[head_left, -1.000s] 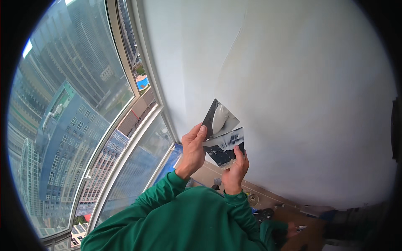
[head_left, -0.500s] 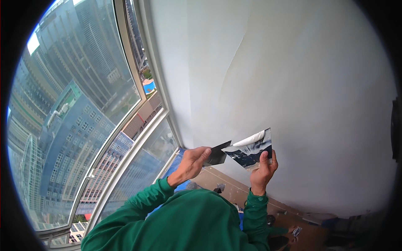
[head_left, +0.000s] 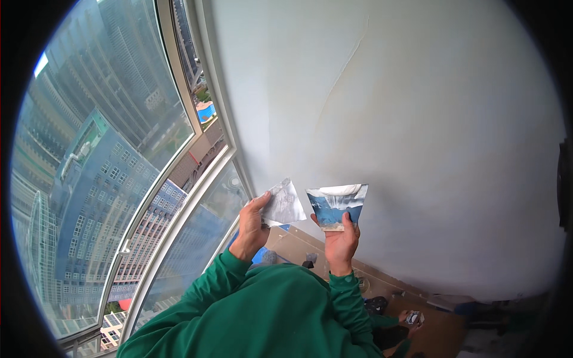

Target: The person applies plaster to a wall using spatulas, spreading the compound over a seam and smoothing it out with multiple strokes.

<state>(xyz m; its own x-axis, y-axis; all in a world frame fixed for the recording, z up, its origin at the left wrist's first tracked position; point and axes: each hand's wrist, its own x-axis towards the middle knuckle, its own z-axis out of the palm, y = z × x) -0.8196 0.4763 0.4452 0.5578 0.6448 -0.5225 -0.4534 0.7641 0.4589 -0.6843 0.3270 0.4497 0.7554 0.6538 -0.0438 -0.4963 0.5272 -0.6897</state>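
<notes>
My left hand (head_left: 253, 230) grips a metal scraper blade (head_left: 285, 203), its pale, shiny face smeared with a thin film. In my right hand (head_left: 339, 241) is a second wide scraper blade (head_left: 335, 210), with a thick roll of white paste (head_left: 337, 190) along its far edge. Both blades are held up before the pale wall, with a small gap between them. The green sleeves and front of my top fill the lower middle.
A framed window (head_left: 89, 179) high above buildings runs down the left. The wall (head_left: 406, 107) has a thin crack. Blue sheeting (head_left: 261, 255) and small items lie on the brown floor covering (head_left: 310, 250). At lower right, small hands (head_left: 412, 318) hold something; whether reflected, I cannot tell.
The lump of white paste has passed from the left blade onto the right one. My left blade has turned over, and the two blades, earlier touching, are now apart.
</notes>
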